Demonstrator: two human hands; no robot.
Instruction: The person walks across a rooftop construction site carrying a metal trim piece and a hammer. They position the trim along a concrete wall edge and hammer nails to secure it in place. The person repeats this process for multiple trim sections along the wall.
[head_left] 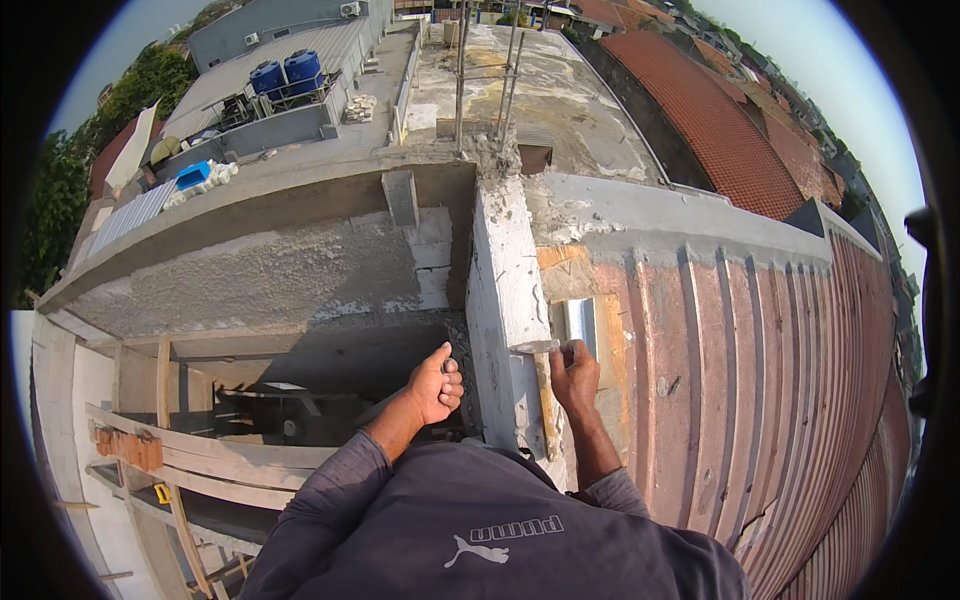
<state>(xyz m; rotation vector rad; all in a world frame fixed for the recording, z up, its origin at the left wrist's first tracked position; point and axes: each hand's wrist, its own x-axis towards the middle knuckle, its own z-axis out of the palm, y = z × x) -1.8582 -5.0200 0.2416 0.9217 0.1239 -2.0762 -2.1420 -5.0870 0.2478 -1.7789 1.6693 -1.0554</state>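
- Dark shirt cloth [400,550], soft and creased, fills the foreground, with sleeves reaching toward both hands.
- Left hand [434,386] hangs left of the white wall [505,265], fingers curled into a loose fist, thumb uppermost; whether anything sits inside, I can't tell.
- Right hand [575,378] is at the wall's right edge, nearly closed, its fingertips by a small grey piece [535,347]; pinch or mere touch, I can't tell.
- And that grey piece lies across the wall, just left of those fingers (mortar or a tool's edge, too small to say). It looks light and stiff, perhaps gritty; the end nearest the right thumb seems the place to grip.
- Textures everywhere: chipped, flaking white on the wall, a smooth shiny metal strip [579,320], a flat wooden board [612,350] beside it.
- Over right, ribbed reddish roof sheets [690,400]; over left, coarse plaster [270,262] above straight timber planks [230,465].
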